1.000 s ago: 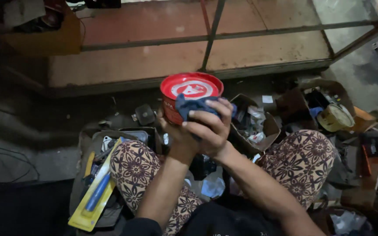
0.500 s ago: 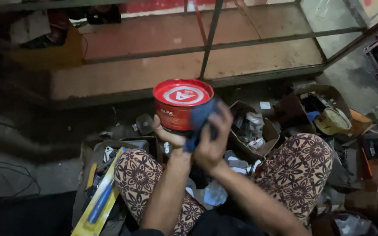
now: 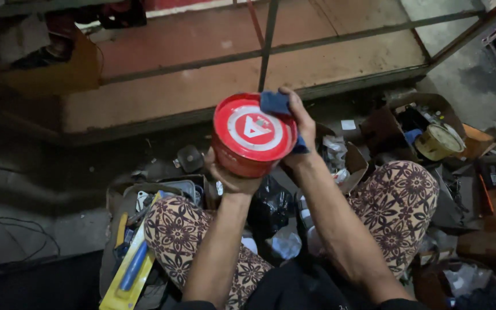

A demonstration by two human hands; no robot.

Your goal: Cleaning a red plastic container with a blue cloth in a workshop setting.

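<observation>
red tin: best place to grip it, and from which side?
Grip the red tin round its side wall, coming from below, as the left hand cups it now. The lid faces the camera, and the right hand presses a blue cloth at its far rim, so the top stays free.

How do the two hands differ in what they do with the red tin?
The left hand cups the round red metal tin from below; the right hand curls over its far rim. The right hand presses a small blue cloth against the tin; the left hand is bare. Both touch the tin.
</observation>
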